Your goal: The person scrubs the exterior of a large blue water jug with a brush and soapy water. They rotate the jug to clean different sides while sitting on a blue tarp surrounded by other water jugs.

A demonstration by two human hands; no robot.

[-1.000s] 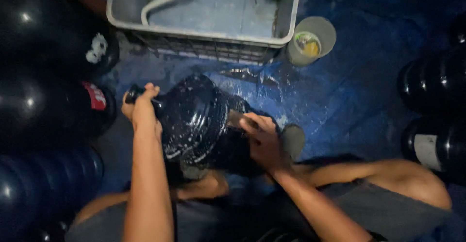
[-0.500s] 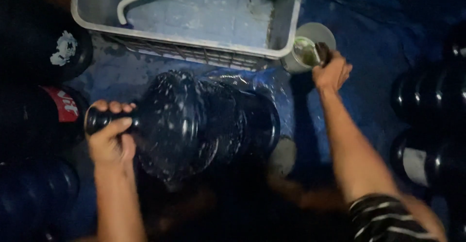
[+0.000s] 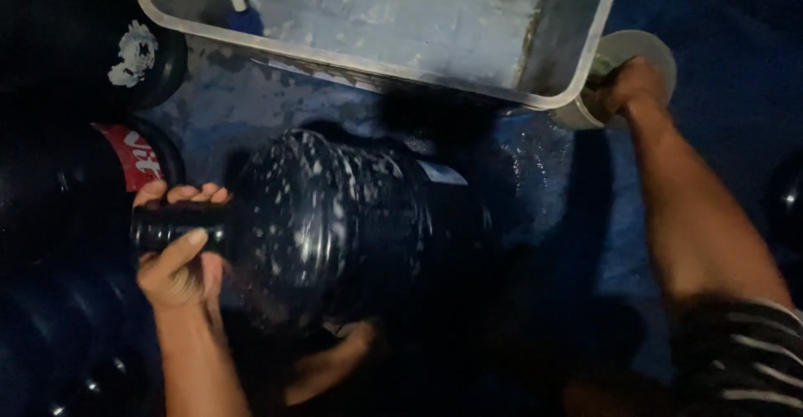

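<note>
Jug [image 3: 351,233] (red-labelled neighbour [image 3: 134,159] left)

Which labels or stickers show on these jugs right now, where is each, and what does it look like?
Red label: on the dark jug at left, above the left hand; curved red band with white marks.
White sticker remnant: dark jug at upper left; torn, ragged.
Pale patch: on the held jug; blurred.

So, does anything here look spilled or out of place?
The big dark water jug lies on its side rather than upright, flecked with white suds, with the left hand gripping its neck. The blue floor sheet beside it glistens wet. The right hand reaches into a small cup by the grey tub.
</note>
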